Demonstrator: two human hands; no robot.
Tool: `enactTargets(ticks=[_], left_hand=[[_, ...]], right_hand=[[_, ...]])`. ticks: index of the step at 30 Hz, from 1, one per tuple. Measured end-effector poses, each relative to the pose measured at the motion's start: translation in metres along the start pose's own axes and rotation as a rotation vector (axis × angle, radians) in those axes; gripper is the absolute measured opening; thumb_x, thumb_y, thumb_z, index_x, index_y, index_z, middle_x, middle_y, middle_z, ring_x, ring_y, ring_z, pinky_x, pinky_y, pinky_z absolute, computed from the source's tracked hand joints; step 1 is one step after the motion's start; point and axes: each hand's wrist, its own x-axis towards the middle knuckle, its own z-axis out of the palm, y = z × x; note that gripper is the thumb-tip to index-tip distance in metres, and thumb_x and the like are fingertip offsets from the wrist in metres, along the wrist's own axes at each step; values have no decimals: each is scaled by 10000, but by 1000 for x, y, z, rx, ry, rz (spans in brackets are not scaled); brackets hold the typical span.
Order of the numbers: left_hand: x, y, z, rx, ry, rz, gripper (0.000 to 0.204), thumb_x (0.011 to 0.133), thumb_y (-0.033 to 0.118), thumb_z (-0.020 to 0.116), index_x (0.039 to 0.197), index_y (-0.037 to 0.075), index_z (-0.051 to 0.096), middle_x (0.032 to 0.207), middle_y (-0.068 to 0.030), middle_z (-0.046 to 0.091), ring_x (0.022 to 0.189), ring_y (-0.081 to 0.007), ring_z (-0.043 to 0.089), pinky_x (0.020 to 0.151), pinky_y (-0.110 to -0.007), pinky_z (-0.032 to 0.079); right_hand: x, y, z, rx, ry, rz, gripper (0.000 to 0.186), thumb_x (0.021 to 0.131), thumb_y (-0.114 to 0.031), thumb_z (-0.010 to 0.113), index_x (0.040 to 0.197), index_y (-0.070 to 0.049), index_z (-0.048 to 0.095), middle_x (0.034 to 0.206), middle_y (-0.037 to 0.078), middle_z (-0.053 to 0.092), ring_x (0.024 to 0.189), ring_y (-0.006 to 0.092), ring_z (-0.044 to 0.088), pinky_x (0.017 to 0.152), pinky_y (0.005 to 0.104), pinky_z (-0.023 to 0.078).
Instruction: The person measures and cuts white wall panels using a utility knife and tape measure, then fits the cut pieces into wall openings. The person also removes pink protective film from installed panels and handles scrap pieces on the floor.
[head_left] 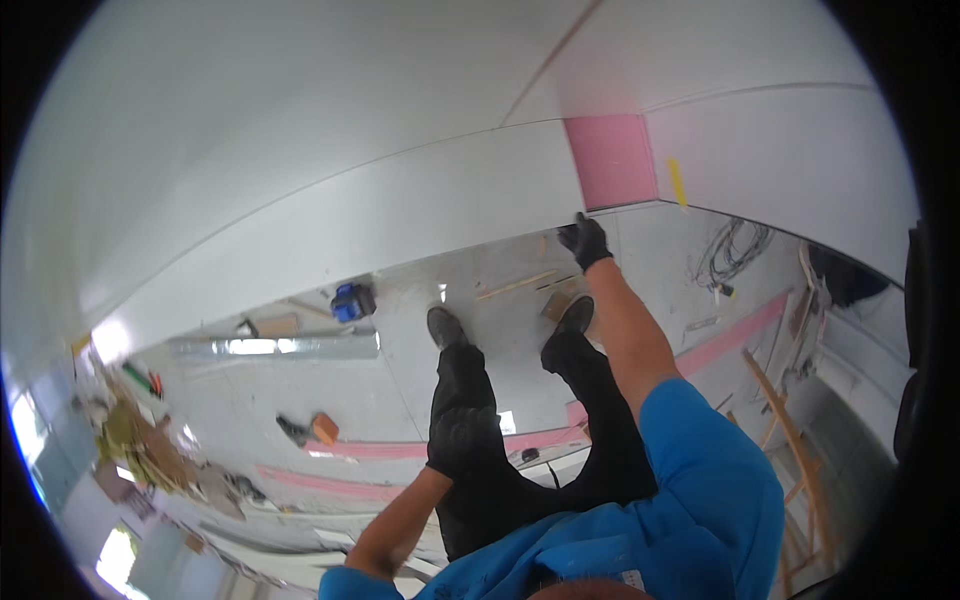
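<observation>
A long white panel [420, 195] stretches across in front of me, its right end beside a pink board [612, 160]. My right hand [587, 242], in a black glove, is at the panel's lower right corner. Its thumb points up against the panel and the other fingers curl at the lower edge, closed on it. My left hand [460, 442], also gloved in black, hangs low in front of my left thigh. Dark glove against dark trousers hides how its fingers lie.
On the floor are a blue-and-black tool [350, 302], a shiny metal strip [280, 346], thin wood strips [516, 285], pink strips [370, 449] and an orange-and-dark tool [322, 428]. Coiled cable [735, 255] lies right, near a wooden frame [790, 440]. Scrap [145, 435] is heaped left.
</observation>
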Motion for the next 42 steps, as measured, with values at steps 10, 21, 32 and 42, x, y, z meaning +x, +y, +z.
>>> enactTargets(ticks=[10, 21, 32, 42], left_hand=[[-34, -6, 49, -533, 146, -315, 86, 837, 137, 601, 759, 118, 571, 666, -70, 537, 657, -212, 571, 616, -340, 478], [-45, -1, 69, -509, 135, -713, 248, 790, 259, 629, 756, 41, 514, 782, -98, 562, 739, -245, 529, 650, -415, 421], [-62, 44, -19, -487, 693, -940, 170, 799, 137, 569, 937, 51, 618, 926, -185, 622, 892, -330, 592, 757, -425, 468], [-18, 55, -34, -2030, 897, -1010, 444, 886, 287, 631, 1255, 90, 482, 1075, -153, 618, 886, -362, 629, 756, -495, 521]], right_hand=[[-3, 1, -74, 30, -31, 39, 275, 957, -259, 485, 1106, -30, 520, 1081, 169, 611, 1041, 315, 584, 940, 474, 471], [-175, -17, -87, -104, 21, 100, 476, 915, -435, 496, 1233, -81, 478, 1169, 150, 581, 1099, 324, 543, 979, 462, 423], [-303, -80, -33, -428, -337, 14, 442, 907, -443, 541, 1248, -168, 480, 1160, 72, 585, 943, 343, 610, 743, 464, 519], [-455, -109, 39, -801, -918, 169, 285, 921, -195, 501, 1117, 10, 529, 1046, 140, 604, 929, 285, 628, 774, 398, 543]])
